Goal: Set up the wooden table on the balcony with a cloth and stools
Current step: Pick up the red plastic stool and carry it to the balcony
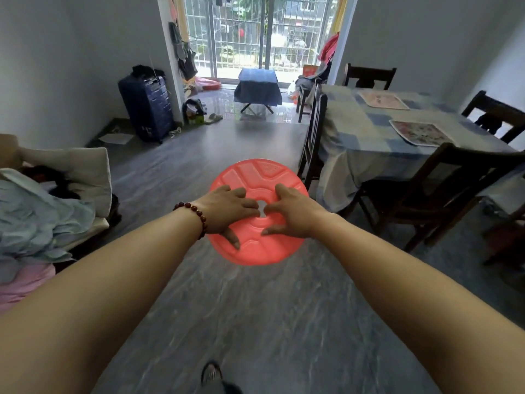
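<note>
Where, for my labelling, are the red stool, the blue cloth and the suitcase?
Red stool (pixel 255 174): head view, far part of its seat.
Blue cloth (pixel 257 89): head view, its front drape.
Suitcase (pixel 147 109): head view, its front face.

I stand on a grey, marble-veined tiled floor. By the left wall, a dark blue hard-shell suitcase stands upright on it, and a white sheet of paper lies near it. Far ahead, at the balcony door, a small folding table stands on the floor, with a blue cloth draped over it. At my right, a dining table with a blue-and-cream checked tablecloth carries a nearer patterned placemat and a farther patterned placemat, not touching. Dark wooden chairs stand around it.
</note>
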{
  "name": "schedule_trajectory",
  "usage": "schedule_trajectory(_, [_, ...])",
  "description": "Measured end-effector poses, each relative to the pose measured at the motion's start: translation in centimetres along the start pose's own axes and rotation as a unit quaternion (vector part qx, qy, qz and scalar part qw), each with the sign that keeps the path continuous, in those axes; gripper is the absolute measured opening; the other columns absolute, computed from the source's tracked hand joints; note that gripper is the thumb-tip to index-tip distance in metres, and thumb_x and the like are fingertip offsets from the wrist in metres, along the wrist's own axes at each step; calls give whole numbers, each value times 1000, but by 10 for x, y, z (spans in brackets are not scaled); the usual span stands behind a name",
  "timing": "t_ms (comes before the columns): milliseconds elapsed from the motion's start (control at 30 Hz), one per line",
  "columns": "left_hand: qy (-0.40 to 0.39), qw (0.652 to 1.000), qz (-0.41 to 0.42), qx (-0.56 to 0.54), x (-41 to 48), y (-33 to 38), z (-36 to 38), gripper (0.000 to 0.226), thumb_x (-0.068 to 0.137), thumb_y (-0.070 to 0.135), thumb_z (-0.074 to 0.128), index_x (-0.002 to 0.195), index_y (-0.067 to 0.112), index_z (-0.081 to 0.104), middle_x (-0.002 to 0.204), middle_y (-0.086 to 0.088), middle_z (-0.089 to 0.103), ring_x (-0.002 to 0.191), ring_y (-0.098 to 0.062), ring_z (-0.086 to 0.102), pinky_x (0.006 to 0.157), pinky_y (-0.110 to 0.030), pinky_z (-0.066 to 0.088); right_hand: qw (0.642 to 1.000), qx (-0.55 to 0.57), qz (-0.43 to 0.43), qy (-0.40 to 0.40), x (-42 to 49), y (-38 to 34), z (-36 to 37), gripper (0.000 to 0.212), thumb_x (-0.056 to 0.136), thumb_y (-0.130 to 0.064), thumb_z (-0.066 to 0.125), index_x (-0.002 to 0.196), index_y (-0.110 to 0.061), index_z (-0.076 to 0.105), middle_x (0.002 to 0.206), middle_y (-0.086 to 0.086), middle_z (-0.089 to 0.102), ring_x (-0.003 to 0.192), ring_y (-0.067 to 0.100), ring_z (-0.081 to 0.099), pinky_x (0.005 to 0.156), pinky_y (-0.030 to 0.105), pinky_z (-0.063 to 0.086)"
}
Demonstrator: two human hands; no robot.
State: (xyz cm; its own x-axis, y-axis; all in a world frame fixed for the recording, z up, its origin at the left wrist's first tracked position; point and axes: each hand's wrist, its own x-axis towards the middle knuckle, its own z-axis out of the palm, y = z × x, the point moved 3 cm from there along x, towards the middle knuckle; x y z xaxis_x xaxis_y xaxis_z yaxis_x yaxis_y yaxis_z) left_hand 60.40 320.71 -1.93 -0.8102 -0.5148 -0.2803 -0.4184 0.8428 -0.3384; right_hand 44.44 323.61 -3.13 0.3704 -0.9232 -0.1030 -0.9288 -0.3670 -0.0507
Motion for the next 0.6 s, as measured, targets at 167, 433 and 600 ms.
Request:
schedule_trajectory(167, [2, 1000, -2, -10, 54, -78, 23, 92, 70, 73, 54, 146, 30, 24, 149, 11, 27, 124, -20, 34, 94, -35, 34, 1000, -8, -2, -16, 93, 38, -4, 62, 77, -63, 61, 126, -25, 58, 119, 12, 38, 111, 32, 47, 99, 33, 35])
schedule_trajectory(433, [7, 1000, -7, -12, 143, -241, 42, 91, 71, 73, 55, 145, 30, 25, 148, 11, 29, 121, -21, 35, 91, -36, 35, 1000, -15, 1, -9, 262, 101, -40, 63, 77, -65, 60, 127, -27, 57, 119, 9, 37, 112, 32, 46, 100, 34, 36])
schedule_trajectory(600, [8, 1000, 6, -4, 198, -319, 50, 93, 70, 74, 54, 146, 30, 24, 149, 11, 28, 123, -21, 34, 92, -36, 34, 1000, -3, 18, -1, 342, 141, -52, 63, 77, -65, 60, 128, -27, 56, 122, 9, 36, 114, 32, 45, 102, 35, 36])
